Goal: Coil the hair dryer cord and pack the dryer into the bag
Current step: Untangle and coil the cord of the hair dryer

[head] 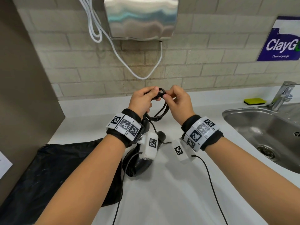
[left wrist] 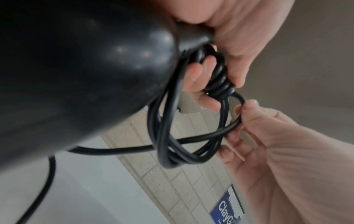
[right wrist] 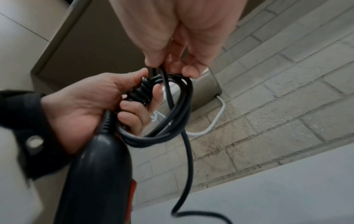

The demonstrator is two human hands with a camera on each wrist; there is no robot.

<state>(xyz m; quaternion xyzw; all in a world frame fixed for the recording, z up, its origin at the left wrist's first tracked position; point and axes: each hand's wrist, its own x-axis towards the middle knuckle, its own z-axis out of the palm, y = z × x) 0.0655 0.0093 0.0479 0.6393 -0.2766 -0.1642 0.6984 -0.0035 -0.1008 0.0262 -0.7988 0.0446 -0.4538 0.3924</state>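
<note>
The black hair dryer [head: 138, 164] hangs nose-down over the white counter, its handle rising behind my left wrist. My left hand [head: 142, 101] grips the bundled black cord [head: 159, 109] just above the handle's end; the wound turns sit in its fingers [left wrist: 197, 78]. My right hand [head: 176, 101] pinches a strand of the cord [right wrist: 168, 94] at the top of the loops, close against the left hand. A free length of cord [right wrist: 188, 166] trails down to the counter. The black bag [head: 53, 174] lies flat at the left, under my left forearm.
A steel sink [head: 263, 132] with a tap [head: 282, 95] and a yellow sponge [head: 254, 101] is at the right. A steel hand dryer [head: 141, 18] with white cables hangs on the tiled wall above. A brown panel stands at the left.
</note>
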